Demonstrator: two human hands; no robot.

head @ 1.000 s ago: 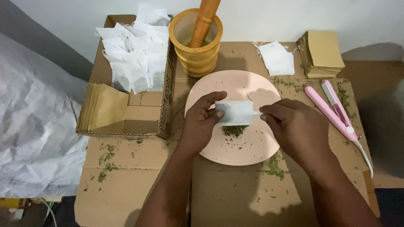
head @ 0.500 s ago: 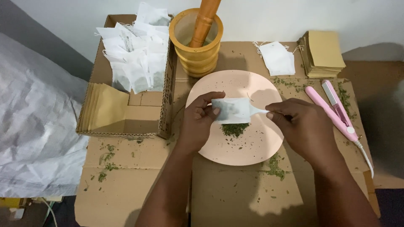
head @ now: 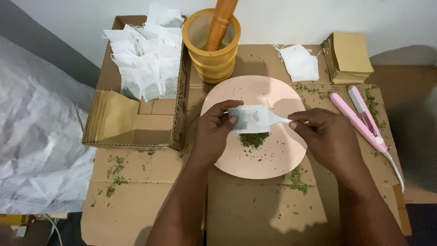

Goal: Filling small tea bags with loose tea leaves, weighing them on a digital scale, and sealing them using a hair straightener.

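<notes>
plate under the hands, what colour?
Pale pink plate, with green herb crumbs on it. Head view.

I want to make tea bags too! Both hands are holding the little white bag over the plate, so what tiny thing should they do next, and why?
Probably pull the string tight. The left hand pinches the white bag while the right hand tugs its end sideways, above the green leaf pile on the pink plate.

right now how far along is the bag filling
Done: a heap of filled white bags stands in the cardboard box. In hand: the left hand holds a small white bag over the pink plate while the right hand works at its open end. Left: a small pile of green herb and empty bags behind the plate.
</notes>
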